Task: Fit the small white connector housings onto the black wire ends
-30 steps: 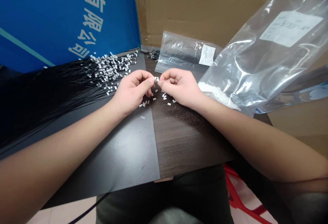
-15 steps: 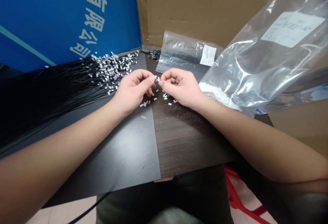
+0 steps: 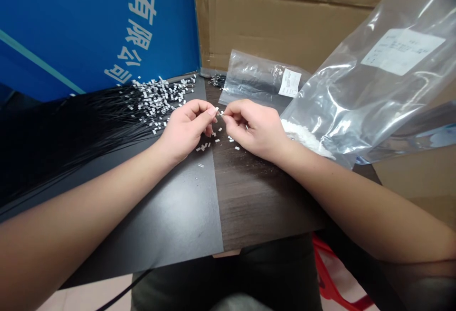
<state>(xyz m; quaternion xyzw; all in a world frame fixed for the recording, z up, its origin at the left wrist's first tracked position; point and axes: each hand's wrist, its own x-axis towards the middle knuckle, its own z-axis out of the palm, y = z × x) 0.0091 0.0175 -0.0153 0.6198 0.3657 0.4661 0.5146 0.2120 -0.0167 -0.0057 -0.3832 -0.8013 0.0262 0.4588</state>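
My left hand [image 3: 188,128] is closed, thumb and forefinger pinching a small white plastic piece [image 3: 217,109]. Fingertip to fingertip with it, my right hand [image 3: 254,128] is pinched around something tiny, too small to name. The two pinches almost touch above the table. Loose small white pieces [image 3: 204,147] are scattered below both hands. Left of my left hand lies a large bundle of black wires [image 3: 71,135], many ending in white pieces [image 3: 156,97] of similar look.
A clear bag [image 3: 342,92] holding a heap of white pieces [image 3: 302,134] stands at the right. Behind my hands lies a flatter clear bag [image 3: 254,76] near several dark wire ends [image 3: 217,80]. A blue panel [image 3: 89,21] and a cardboard box [image 3: 285,12] close off the back.
The view has shifted slightly. My right hand has turned a little, its fingertips now more tightly pinched beside the white piece in my left hand.
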